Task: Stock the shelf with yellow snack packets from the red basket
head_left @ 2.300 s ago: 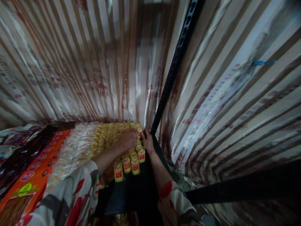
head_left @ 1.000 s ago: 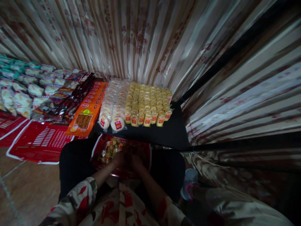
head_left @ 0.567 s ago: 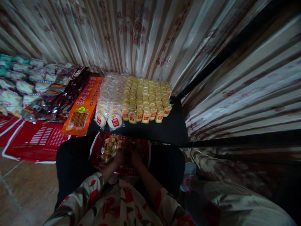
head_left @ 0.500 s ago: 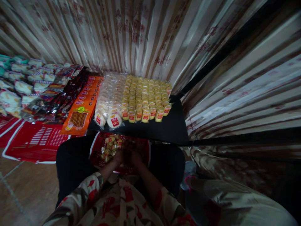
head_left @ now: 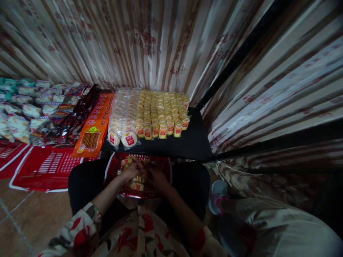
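A red plastic basket (head_left: pixel 167 162) rests between my thighs, with small individually wrapped cakes (head_left: pixel 137 186) in yellow and red packaging inside. My left hand (head_left: pixel 132 170) reaches into it from the left, over the cakes. From the right, my right hand (head_left: pixel 158 178) comes in, its fingertips close to those of the left. Both hands' fingers are dark and blurred, so whether they grip a cake is unclear. Just beyond the basket, rows of similar yellow wrapped cakes (head_left: pixel 162 114) stand on a black table (head_left: pixel 184 144).
Left of the yellow cakes lie round white wrapped pastries (head_left: pixel 129 137), an orange snack packet (head_left: pixel 91 132), dark packets (head_left: pixel 77 114) and white bags (head_left: pixel 20 126). Another red basket (head_left: pixel 50 167) stands at lower left. A patterned curtain (head_left: pixel 128 46) hangs behind. Another person's shoe (head_left: pixel 218 196) is at right.
My hands were close together over the basket; now they have spread apart and sit further forward in it. More cakes show near the basket's front edge. The view has shifted slightly.
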A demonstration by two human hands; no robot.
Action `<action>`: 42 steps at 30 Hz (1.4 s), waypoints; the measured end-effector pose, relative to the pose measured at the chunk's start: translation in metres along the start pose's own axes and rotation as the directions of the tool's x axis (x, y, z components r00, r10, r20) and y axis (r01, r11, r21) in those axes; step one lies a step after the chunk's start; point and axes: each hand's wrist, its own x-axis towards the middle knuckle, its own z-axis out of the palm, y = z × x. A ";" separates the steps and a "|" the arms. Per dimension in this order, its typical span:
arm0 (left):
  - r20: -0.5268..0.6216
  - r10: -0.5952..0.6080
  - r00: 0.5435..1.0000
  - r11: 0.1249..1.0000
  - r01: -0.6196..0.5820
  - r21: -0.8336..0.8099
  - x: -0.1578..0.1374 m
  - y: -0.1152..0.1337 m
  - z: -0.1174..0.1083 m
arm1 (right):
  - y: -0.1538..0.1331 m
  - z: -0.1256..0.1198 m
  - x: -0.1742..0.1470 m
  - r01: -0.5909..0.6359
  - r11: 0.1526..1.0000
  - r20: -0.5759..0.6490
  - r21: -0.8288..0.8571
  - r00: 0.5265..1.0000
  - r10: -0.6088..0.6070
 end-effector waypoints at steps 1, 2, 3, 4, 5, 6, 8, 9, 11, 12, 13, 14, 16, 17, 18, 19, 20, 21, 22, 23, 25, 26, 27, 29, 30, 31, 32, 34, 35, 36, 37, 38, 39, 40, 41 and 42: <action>0.014 0.016 1.000 0.999 -0.015 -0.039 -0.002 0.007 -0.003 | -0.002 -0.006 -0.004 0.038 0.999 -0.040 0.012 0.998 -0.038; 0.031 0.032 0.999 0.997 -0.030 -0.073 -0.005 0.015 -0.005 | -0.004 -0.011 -0.008 0.059 0.998 -0.072 0.019 0.996 -0.058; 0.051 0.055 0.997 0.994 -0.050 -0.095 -0.008 0.023 -0.007 | -0.007 -0.018 -0.013 0.061 0.998 -0.095 0.022 0.994 -0.058; 0.072 0.087 0.994 0.992 -0.080 -0.100 -0.010 0.031 -0.008 | -0.010 -0.024 -0.018 0.053 0.998 -0.120 0.028 0.992 -0.049; 0.092 0.128 0.988 0.989 -0.121 -0.083 -0.013 0.040 -0.009 | -0.013 -0.031 -0.023 0.039 0.999 -0.144 0.038 0.989 -0.033; 0.109 0.173 0.979 0.984 -0.169 -0.049 -0.015 0.048 -0.009 | -0.015 -0.037 -0.027 0.025 0.999 -0.167 0.049 0.986 -0.016; 0.119 0.258 0.959 0.961 -0.267 0.068 -0.018 0.066 -0.008 | -0.018 -0.050 -0.035 0.008 0.998 -0.212 0.056 0.977 0.005; 0.110 0.297 0.949 0.941 -0.310 0.135 -0.018 0.075 -0.007 | -0.018 -0.057 -0.038 0.010 0.999 -0.239 0.049 0.971 0.002; 0.080 0.376 0.923 0.891 -0.384 0.243 -0.018 0.095 -0.005 | -0.018 -0.069 -0.043 0.031 0.999 -0.321 0.030 0.947 -0.019; 0.069 0.419 0.905 0.864 -0.421 0.277 -0.018 0.106 -0.003 | -0.017 -0.076 -0.045 0.045 0.999 -0.374 0.025 0.927 -0.033; 0.063 0.464 0.884 0.835 -0.460 0.303 -0.017 0.117 -0.001 | -0.016 -0.082 -0.046 0.058 0.998 -0.434 0.022 0.900 -0.043; 0.057 0.506 0.860 0.806 -0.496 0.325 -0.017 0.130 0.002 | -0.014 -0.089 -0.047 0.067 0.998 -0.498 0.015 0.866 -0.050; 0.043 0.579 0.814 0.750 -0.553 0.364 -0.015 0.155 0.007 | -0.011 -0.104 -0.047 0.067 0.998 -0.614 -0.012 0.787 -0.060; 0.035 0.609 0.792 0.725 -0.575 0.379 -0.015 0.168 0.010 | -0.009 -0.111 -0.047 0.056 0.998 -0.660 -0.029 0.749 -0.061; 0.032 0.635 0.772 0.704 -0.595 0.387 -0.014 0.181 0.013 | -0.007 -0.119 -0.047 0.040 0.998 -0.699 -0.042 0.713 -0.058; 0.030 0.656 0.754 0.687 -0.614 0.390 -0.013 0.194 0.016 | -0.005 -0.127 -0.046 0.022 0.998 -0.730 -0.050 0.681 -0.052; 0.027 0.674 0.738 0.674 -0.629 0.389 -0.012 0.206 0.020 | -0.003 -0.134 -0.044 0.006 0.999 -0.756 -0.053 0.653 -0.044; 0.021 0.688 0.726 0.664 -0.641 0.385 -0.010 0.217 0.023 | 0.000 -0.143 -0.043 -0.009 0.999 -0.781 -0.053 0.624 -0.035; 0.011 0.700 0.714 0.658 -0.651 0.378 -0.006 0.228 0.025 | 0.003 -0.151 -0.040 -0.024 0.998 -0.805 -0.054 0.592 -0.029; -0.001 0.710 0.704 0.655 -0.660 0.368 -0.002 0.239 0.028 | 0.006 -0.160 -0.037 -0.038 0.998 -0.829 -0.057 0.558 -0.026; -0.015 0.728 0.685 0.646 -0.679 0.347 0.009 0.261 0.032 | 0.014 -0.178 -0.030 -0.077 0.995 -0.870 -0.061 0.493 -0.016; -0.015 0.734 0.679 0.642 -0.688 0.339 0.016 0.271 0.034 | 0.018 -0.188 -0.026 -0.102 0.993 -0.885 -0.061 0.466 -0.007; -0.013 0.739 0.673 0.638 -0.694 0.333 0.023 0.282 0.035 | 0.022 -0.198 -0.021 -0.128 0.990 -0.897 -0.060 0.442 0.003; -0.003 0.747 0.664 0.630 -0.707 0.322 0.039 0.303 0.036 | 0.031 -0.218 -0.010 -0.171 0.984 -0.917 -0.048 0.399 0.025; 0.009 0.753 0.658 0.622 -0.717 0.315 0.048 0.314 0.037 | 0.035 -0.227 -0.003 -0.185 0.982 -0.925 -0.034 0.378 0.039; 0.025 0.761 0.648 0.611 -0.730 0.308 0.057 0.323 0.037 | 0.040 -0.236 0.004 -0.193 0.981 -0.932 -0.015 0.358 0.056; 0.042 0.771 0.635 0.596 -0.744 0.302 0.066 0.332 0.036 | 0.044 -0.244 0.012 -0.198 0.980 -0.938 0.008 0.339 0.076; 0.070 0.786 0.615 0.567 -0.761 0.317 0.082 0.347 0.034 | 0.054 -0.257 0.029 -0.198 0.979 -0.941 0.052 0.319 0.114; 0.076 0.787 0.612 0.556 -0.757 0.342 0.089 0.353 0.032 | 0.059 -0.263 0.037 -0.195 0.979 -0.939 0.067 0.318 0.127; 0.079 0.782 0.618 0.551 -0.745 0.377 0.095 0.358 0.030 | 0.064 -0.267 0.046 -0.191 0.979 -0.937 0.078 0.322 0.137; 0.080 0.773 0.630 0.548 -0.726 0.416 0.101 0.362 0.028 | 0.070 -0.271 0.054 -0.187 0.979 -0.932 0.086 0.332 0.145; 0.084 0.759 0.646 0.549 -0.703 0.453 0.105 0.366 0.025 | 0.075 -0.273 0.062 -0.184 0.979 -0.927 0.090 0.345 0.150; 0.088 0.740 0.667 0.553 -0.678 0.484 0.110 0.369 0.022 | 0.080 -0.275 0.070 -0.179 0.979 -0.922 0.094 0.356 0.153; 0.090 0.718 0.690 0.562 -0.652 0.509 0.114 0.372 0.020 | 0.086 -0.277 0.076 -0.172 0.981 -0.916 0.095 0.369 0.154; 0.091 0.698 0.711 0.572 -0.629 0.527 0.119 0.373 0.017 | 0.091 -0.278 0.083 -0.164 0.982 -0.910 0.093 0.386 0.151; 0.090 0.680 0.728 0.581 -0.609 0.540 0.123 0.374 0.015 | 0.095 -0.278 0.088 -0.160 0.983 -0.902 0.092 0.405 0.150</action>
